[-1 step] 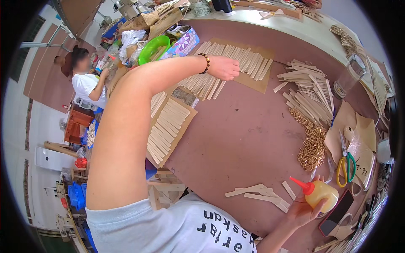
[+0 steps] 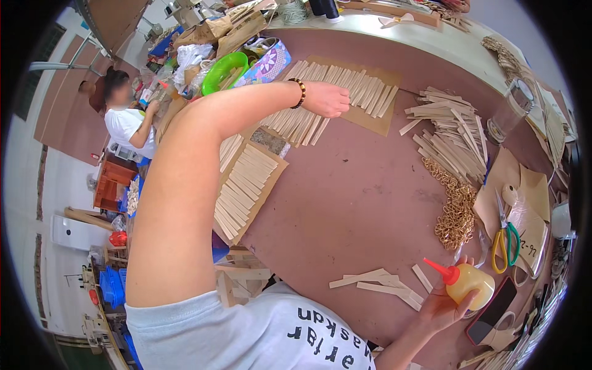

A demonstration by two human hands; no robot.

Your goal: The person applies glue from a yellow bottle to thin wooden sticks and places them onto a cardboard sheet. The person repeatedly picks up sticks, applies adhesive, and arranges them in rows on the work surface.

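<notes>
My left hand (image 2: pixel 328 100), a beaded bracelet at its wrist, reaches across to the far rows of pale flat strips (image 2: pixel 361 89). Its fingers are curled closed, and whatever they pinch is hidden beneath them. These strips lie side by side, some of them on a sheet of brown card (image 2: pixel 377 124). My right hand (image 2: pixel 439 309) is wrapped round a squeeze bottle (image 2: pixel 473 288) with yellowish contents and a red pointed nozzle, tilted to the left. Several loose strips (image 2: pixel 382 285) are on the table left of this hand.
Piled strips (image 2: pixel 453 132) and gold-coloured chain (image 2: pixel 455 206) lie at the right. Scissors (image 2: pixel 505 240) and a phone (image 2: pixel 491 311) are near the bottle. More strips cover a board (image 2: pixel 250 188) beside my left arm. A green basket (image 2: pixel 225 73) stands behind it. A person (image 2: pixel 129 117) works at far left.
</notes>
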